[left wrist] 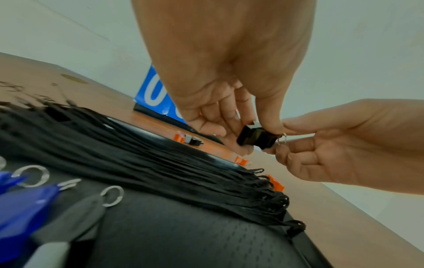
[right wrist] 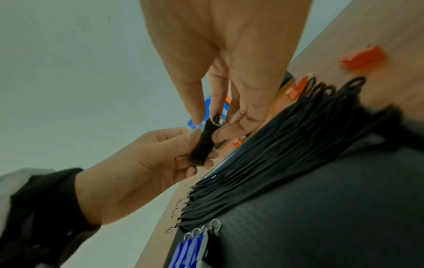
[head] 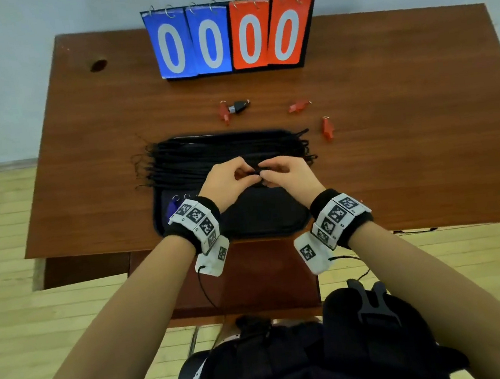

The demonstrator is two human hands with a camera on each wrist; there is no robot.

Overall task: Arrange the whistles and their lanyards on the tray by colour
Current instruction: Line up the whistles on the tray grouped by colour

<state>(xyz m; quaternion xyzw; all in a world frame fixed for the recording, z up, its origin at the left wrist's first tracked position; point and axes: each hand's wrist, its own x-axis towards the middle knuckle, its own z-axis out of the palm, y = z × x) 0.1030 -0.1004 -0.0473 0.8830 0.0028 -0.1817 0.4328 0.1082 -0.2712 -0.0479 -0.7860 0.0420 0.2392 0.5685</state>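
Over the black tray (head: 262, 219) both hands meet around one black whistle (left wrist: 254, 138). My left hand (head: 240, 176) grips the whistle's body between thumb and fingers. My right hand (head: 269, 177) pinches its small metal ring (right wrist: 217, 120). Several black lanyards (head: 222, 155) lie side by side across the tray's far half. Blue whistles (head: 170, 207) with rings sit at the tray's near left corner, partly hidden by my left wrist. Three red whistles (head: 224, 113) (head: 298, 107) (head: 327, 128) and a black and grey whistle (head: 240, 106) lie on the table beyond the tray.
A blue and red flip scoreboard (head: 230, 37) reading zeros stands at the far edge of the brown wooden table (head: 411, 153). A dark hole (head: 98, 65) marks the table's far left. The tray sits at the near edge.
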